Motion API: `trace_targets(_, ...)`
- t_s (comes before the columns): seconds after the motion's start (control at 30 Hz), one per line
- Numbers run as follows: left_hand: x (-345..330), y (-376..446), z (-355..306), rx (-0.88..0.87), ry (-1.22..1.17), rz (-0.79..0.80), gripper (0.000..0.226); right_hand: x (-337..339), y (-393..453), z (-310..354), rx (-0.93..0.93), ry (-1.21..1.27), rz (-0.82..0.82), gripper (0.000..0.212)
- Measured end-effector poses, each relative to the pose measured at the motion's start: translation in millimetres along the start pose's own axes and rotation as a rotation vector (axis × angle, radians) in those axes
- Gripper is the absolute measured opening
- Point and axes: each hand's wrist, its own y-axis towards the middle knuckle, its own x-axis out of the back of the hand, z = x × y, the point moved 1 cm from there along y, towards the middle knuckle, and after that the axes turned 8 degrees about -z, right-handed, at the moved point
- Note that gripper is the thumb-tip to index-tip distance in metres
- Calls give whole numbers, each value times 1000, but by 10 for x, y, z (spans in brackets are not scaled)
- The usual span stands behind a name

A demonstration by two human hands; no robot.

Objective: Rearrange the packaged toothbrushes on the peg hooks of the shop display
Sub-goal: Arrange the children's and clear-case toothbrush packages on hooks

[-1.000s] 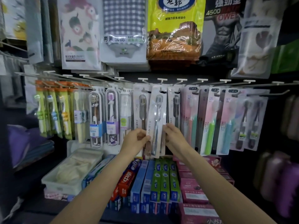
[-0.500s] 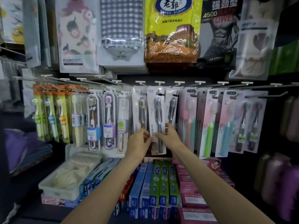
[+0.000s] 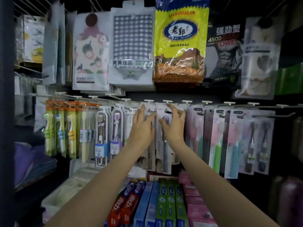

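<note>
A white toothbrush pack [image 3: 162, 149] with a grey brush hangs in the middle of the row, under a white-tipped peg hook [image 3: 167, 101]. My right hand [image 3: 174, 126] is at its top, thumb on the front and fingers spread and curled round the upper right edge by the hook. Straight fingers of my left hand [image 3: 142, 128] lie flat on the upper part of the neighbouring white pack [image 3: 151, 158]. More toothbrush packs hang on both sides: pink ones [image 3: 216, 138] to the right, orange-topped ones [image 3: 60, 128] to the left.
Towel and cloth packs [image 3: 180, 46] hang on the row above, close over the pegs. Toothpaste boxes [image 3: 170, 202] stand upright on the shelf below my arms. A pale plastic bin [image 3: 68, 190] sits at the lower left. Peg tips stick out towards me along the whole row.
Both hands have slid up from the pack's lower sides to its top by the hook. The pack now hangs straight, and the view has moved closer.
</note>
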Motion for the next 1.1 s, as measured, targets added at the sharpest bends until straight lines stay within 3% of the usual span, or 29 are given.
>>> trace_targets(0.27,-29,92,25,70,-77,117,54,-11,13,-10,4,-54,22,55)
trace_targets(0.6,-120,-12,99,35,-157,93,45,-9,-11,-100,53,-207,109,69)
trace_targets(0.87,-176,-101,95,32,-30,25,32,93,-15,-88,131,-281,157,69)
trace_targets(0.93,-178,-91,124,79,-37,40,39,91,-20,-69,125,-281,161,69)
trace_targets(1.1,-166,-132,96,-43,111,-18,70,65,11,-32,117,-353,177,70)
